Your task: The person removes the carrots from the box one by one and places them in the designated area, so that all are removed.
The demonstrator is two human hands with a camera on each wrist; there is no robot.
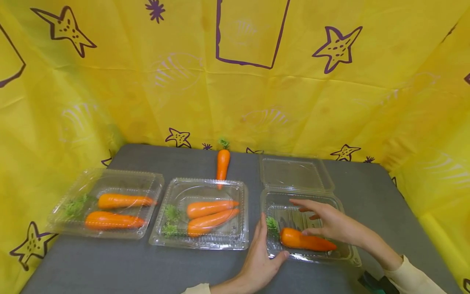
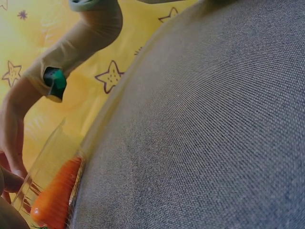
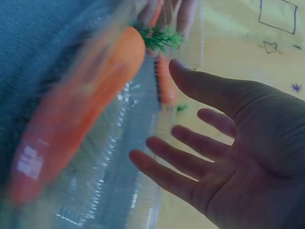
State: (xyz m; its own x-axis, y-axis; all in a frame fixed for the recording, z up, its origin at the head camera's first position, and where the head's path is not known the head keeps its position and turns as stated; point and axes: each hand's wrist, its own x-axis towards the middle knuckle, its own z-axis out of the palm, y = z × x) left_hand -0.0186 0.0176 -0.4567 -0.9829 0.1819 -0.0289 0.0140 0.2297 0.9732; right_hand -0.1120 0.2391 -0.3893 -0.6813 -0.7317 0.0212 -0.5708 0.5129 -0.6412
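Note:
On the right stands a clear plastic clamshell container point(image 1: 293, 256) with its lid point(image 1: 296, 174) folded back. A carrot point(image 1: 306, 241) with a green top lies inside, near the front wall. My left hand point(image 1: 257, 263) rests against this container's left front corner, its fingers along the left side and its thumb at the front rim. Over the tray hovers my right hand point(image 1: 335, 223), fingers apart just above the carrot. The right wrist view shows that hand point(image 3: 248, 143) with nothing in its palm, beside the blurred carrot point(image 3: 81, 114).
To the left are two lidded clear containers, a middle one point(image 1: 200, 244) and a far-left one point(image 1: 106, 175), each with two carrots. A loose carrot point(image 1: 222, 162) lies behind the middle container. Yellow cloth point(image 1: 235, 98) walls the grey table point(image 1: 147, 269) at the back and sides.

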